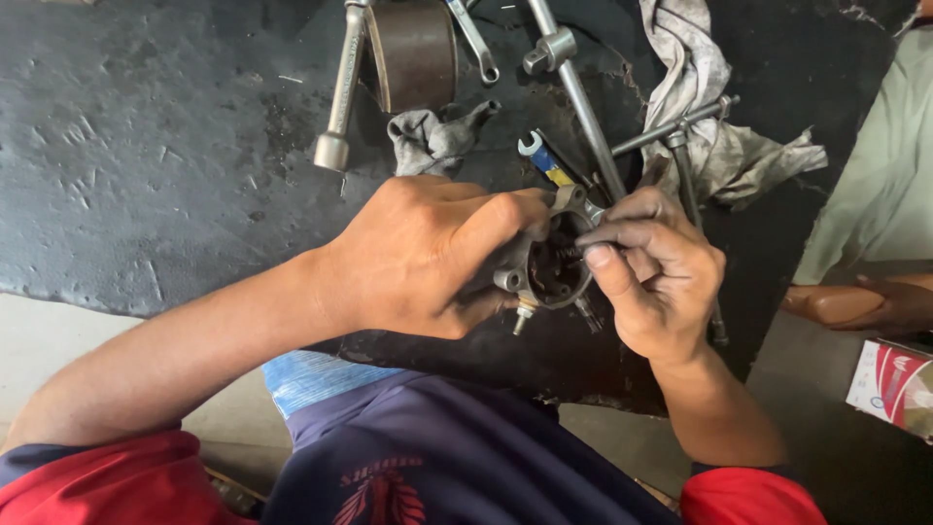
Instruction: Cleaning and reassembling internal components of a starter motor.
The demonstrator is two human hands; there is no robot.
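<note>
My left hand (423, 255) grips a small round metal housing (552, 267) with bolt lugs and a dark hollow centre, held over the black oily floor. My right hand (656, 267) pinches a small metal part at the housing's opening with thumb and fingers. A short threaded fitting (523, 313) sticks out under the housing. Most of the housing's left side is hidden by my left fingers.
Tools lie on the dark greasy mat (146, 146): a long socket wrench (342, 87), a brown cylinder (413, 53), a T-handle wrench (578, 92), a small spanner (542, 160), grey rags (700, 107). Another person's foot (860, 303) and a red-white box (894, 384) are at right.
</note>
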